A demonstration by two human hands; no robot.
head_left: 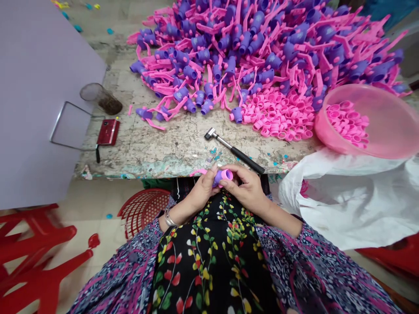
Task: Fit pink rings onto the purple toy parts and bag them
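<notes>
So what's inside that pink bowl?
A heap of small pink rings sits inside the pink bowl; whatever lies beneath the top ones is covered.

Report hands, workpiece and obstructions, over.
Both hands on purple-and-pink plastic part, held at table edge. Hammer lies just beyond, on tabletop. Nothing visibly between hands and part.

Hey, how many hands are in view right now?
2: the left hand and the right hand, on either side of the purple part they hold, near the table's front edge.
</notes>
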